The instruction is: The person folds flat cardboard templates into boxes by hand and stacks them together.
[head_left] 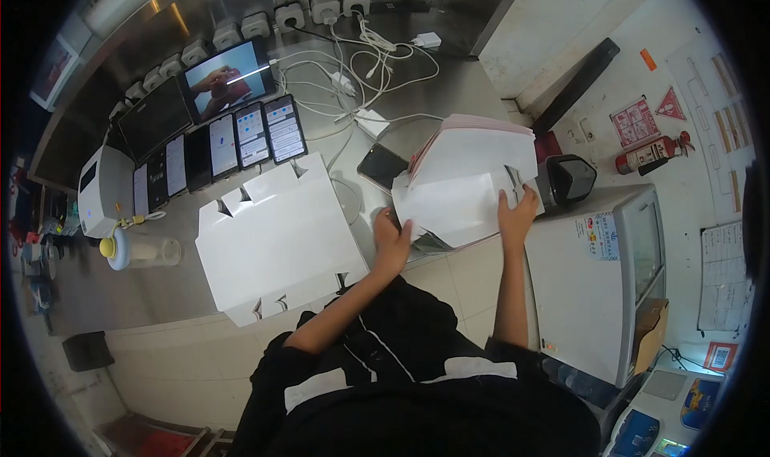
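The sheet (461, 208) is smooth white card with raised, creased panels and a slot near its right edge; it lies at the right part of the table (172, 293), over a stack (481, 123) of similar card with pinkish edges. The flat sheet (281, 236), to the left, is glossy white card, angular at the corners, with cut tabs along its far and near edges. The table is brushed grey metal. The left hand (393, 244) grips the near left edge of the sheet, thumb up against the card, forearm angled in from the near left. The right hand (519, 210) is set on the right side of the sheet, fingers spread moderately and pointing far, forearm nearly straight. The hands are well apart, with the sheet between them. A dark phone (383, 167) lies just beside the far left edge of the sheet. White cables (377, 64) tangle beyond it; a row of phones (249, 132) borders the far side of the flat sheet. A black device (568, 180) stands close to the right of the stack. Open metal surface extends left of the flat sheet, up to the bottle (152, 251).
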`<state>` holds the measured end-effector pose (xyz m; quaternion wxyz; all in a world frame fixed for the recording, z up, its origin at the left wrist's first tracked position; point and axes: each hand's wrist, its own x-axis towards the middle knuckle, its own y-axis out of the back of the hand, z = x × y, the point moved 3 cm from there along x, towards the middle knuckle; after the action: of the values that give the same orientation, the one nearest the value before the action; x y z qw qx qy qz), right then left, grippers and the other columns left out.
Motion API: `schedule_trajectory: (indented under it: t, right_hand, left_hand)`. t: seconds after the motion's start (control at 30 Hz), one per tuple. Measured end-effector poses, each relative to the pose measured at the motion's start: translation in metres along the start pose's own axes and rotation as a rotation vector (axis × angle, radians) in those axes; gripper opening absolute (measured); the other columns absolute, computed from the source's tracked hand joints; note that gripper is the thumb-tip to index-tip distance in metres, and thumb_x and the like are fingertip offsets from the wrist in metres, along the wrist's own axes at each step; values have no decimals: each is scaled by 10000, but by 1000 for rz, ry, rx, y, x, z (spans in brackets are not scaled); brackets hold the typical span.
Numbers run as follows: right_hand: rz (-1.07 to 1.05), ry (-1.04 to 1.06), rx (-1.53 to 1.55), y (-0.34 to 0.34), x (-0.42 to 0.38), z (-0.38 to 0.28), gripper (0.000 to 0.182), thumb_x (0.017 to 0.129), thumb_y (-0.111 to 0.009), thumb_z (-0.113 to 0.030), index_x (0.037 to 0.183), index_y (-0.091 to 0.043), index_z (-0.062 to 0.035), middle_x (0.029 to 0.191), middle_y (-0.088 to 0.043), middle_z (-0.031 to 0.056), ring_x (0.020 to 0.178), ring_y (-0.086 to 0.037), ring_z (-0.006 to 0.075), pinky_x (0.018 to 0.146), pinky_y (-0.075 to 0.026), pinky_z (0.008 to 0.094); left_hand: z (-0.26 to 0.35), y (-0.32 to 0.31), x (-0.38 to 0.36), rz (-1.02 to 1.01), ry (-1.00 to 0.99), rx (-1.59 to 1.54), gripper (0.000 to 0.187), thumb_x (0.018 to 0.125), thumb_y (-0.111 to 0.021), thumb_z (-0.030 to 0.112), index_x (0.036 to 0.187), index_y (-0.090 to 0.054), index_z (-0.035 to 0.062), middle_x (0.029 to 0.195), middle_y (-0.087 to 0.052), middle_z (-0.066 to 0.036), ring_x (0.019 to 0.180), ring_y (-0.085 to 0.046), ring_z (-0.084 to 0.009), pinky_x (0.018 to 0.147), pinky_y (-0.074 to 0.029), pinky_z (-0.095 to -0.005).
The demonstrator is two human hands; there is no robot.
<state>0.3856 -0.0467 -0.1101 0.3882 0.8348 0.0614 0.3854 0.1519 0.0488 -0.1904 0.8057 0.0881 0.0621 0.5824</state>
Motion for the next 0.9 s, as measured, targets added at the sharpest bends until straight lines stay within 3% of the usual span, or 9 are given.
schedule_trajectory:
  t: [0.13, 0.23, 0.33, 0.57, 0.63, 0.7, 0.73, 0.77, 0.9]
  right_hand:
    - [-319, 337, 479, 54, -30, -87, 328, 735, -666, -167, 998, -557, -5, 964, -569, 146, 923, -534, 321, 799, -406, 399]
    - [-599, 492, 421, 56, -47, -119, 226, 715, -687, -173, 863, -607, -21, 826, -606, 104, 801, -571, 277, 707, -439, 359]
    - [-563, 398, 431, 36, -56, -114, 188, 754, -641, -212, 663, -609, -51, 613, -577, 76, 574, -560, 248, 504, -430, 313]
    - [-868, -139, 252, 30, -58, -103, 181, 804, -564, -179, 702, -615, -39, 678, -601, 90, 639, -567, 274, 579, -452, 342]
    - [-712, 374, 440, 30, -67, -107, 154, 803, -554, -169, 784, -636, -40, 771, -618, 107, 735, -579, 267, 664, -457, 352]
    - [-803, 451, 488, 36, -63, -110, 151, 805, -544, -161, 822, -638, -43, 801, -621, 109, 775, -580, 265, 698, -453, 359]
    - [-895, 530, 536, 38, -63, -111, 159, 806, -535, -153, 861, -640, -46, 830, -623, 111, 814, -580, 262, 732, -449, 366]
    - [-786, 404, 600, 31, -62, -89, 163, 813, -532, -150, 872, -638, -42, 821, -624, 110, 812, -585, 259, 725, -449, 365]
    - [-274, -215, 222, 33, -13, -33, 295, 826, -562, -236, 995, -574, 5, 935, -603, 171, 911, -565, 308, 805, -415, 372]
  left_hand:
    - [41, 40, -17, -91, -183, 234, 366, 743, -624, 137, 1077, -508, 44, 993, -448, -137, 975, -407, -291, 830, -325, -391]
    - [57, 35, -21, -327, -107, 323, 264, 735, -646, 175, 993, -616, 129, 985, -465, -93, 959, -423, -273, 818, -331, -380]
    - [56, 31, -15, -284, -15, 241, 140, 732, -668, 214, 862, -678, 163, 973, -498, -76, 978, -438, -257, 834, -342, -377]
    - [69, 43, -16, -431, -50, 392, 78, 738, -669, 210, 803, -690, 171, 927, -521, -62, 919, -474, -243, 820, -351, -333]
    - [38, 38, -16, -417, -119, 200, 120, 759, -641, 197, 866, -673, 154, 927, -520, -61, 889, -484, -245, 766, -375, -329]
    - [19, 31, -17, -405, -186, 7, 163, 779, -614, 183, 929, -656, 137, 928, -520, -60, 859, -494, -246, 713, -398, -325]
    - [10, 30, -16, -220, 18, -115, 233, 778, -603, 173, 986, -601, 69, 932, -521, -94, 852, -505, -239, 719, -411, -322]
    - [6, 32, -17, -31, 220, -235, 315, 778, -591, 163, 1044, -546, 1, 935, -523, -129, 844, -516, -231, 726, -424, -319]
    - [21, 14, 7, -99, 434, -259, 452, 756, -603, 190, 1048, -430, -109, 960, -495, -221, 870, -515, -263, 771, -423, -330]
